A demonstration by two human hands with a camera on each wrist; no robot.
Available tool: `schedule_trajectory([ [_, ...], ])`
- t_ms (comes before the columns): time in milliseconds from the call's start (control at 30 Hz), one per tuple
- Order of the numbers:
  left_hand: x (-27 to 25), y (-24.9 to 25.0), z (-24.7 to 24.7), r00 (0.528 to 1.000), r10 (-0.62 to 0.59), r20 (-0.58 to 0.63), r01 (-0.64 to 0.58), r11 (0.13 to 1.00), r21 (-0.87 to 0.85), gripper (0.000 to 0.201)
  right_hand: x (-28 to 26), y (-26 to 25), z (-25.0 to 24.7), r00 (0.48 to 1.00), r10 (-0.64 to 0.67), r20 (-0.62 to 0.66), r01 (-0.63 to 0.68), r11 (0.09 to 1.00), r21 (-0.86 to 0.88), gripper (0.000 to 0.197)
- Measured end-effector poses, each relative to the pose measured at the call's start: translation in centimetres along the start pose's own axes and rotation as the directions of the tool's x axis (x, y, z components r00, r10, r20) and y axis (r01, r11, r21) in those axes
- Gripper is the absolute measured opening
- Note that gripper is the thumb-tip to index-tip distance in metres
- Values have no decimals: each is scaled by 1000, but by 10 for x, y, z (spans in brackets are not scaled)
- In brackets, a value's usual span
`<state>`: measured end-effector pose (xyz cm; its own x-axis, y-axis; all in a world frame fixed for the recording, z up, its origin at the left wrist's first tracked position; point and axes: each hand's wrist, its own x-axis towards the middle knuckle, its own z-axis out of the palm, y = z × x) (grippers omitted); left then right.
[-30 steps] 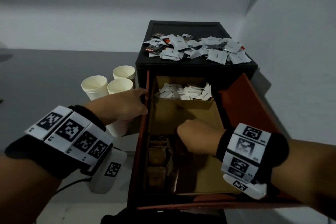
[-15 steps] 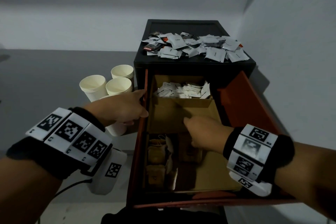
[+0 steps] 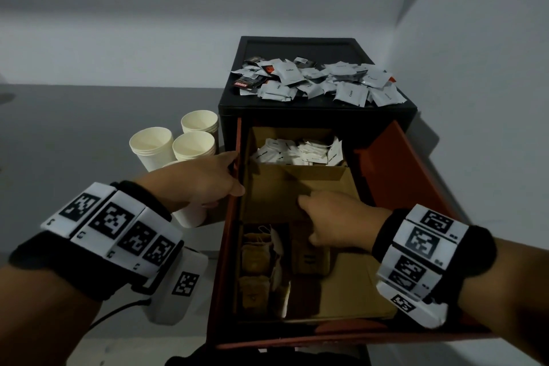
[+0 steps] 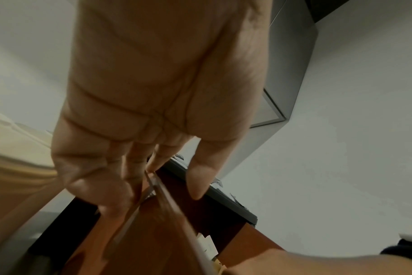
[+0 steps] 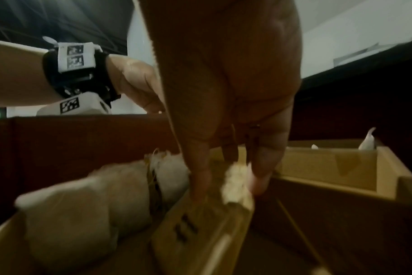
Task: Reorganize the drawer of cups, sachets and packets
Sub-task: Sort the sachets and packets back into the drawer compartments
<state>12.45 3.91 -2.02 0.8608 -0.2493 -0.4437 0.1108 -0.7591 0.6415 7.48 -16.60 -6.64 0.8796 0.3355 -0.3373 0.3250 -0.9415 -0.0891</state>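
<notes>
Pulled-out red drawer (image 3: 225, 291) holding cardboard dividers. Near left compartment: brown packets (image 3: 255, 258). Right hand (image 3: 335, 223), thumb and fingers pinching a brown packet (image 5: 200, 219) beside them. Left hand (image 3: 205, 181), fingers curled over the drawer's left wall. Far compartment: white sachets (image 3: 300, 151). Paper cups (image 3: 178, 145) on the floor, left of the black cabinet (image 3: 297, 116); loose sachets (image 3: 320, 80) on its top
</notes>
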Motion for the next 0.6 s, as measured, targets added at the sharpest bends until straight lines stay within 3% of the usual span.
schedule_trajectory([
  [167,0,10,-6,999,29,-35,-29,1000,-3,61,4,12,-44,981,90,-171,-47,969,242,16],
  [267,3,18,-13,998,44,-50,-44,999,-1,61,11,20,-58,970,107,-220,-43,959,279,42],
  [367,9,24,-19,995,64,-77,-66,998,-17,57,27,23,-60,976,101,-194,-35,948,317,54],
  [500,19,36,-27,992,51,-117,-52,999,-9,51,57,25,-58,973,85,-213,-19,956,293,46],
  [600,26,47,-40,983,14,-183,-19,1000,-23,47,79,30,-58,979,46,-199,2,972,237,28],
])
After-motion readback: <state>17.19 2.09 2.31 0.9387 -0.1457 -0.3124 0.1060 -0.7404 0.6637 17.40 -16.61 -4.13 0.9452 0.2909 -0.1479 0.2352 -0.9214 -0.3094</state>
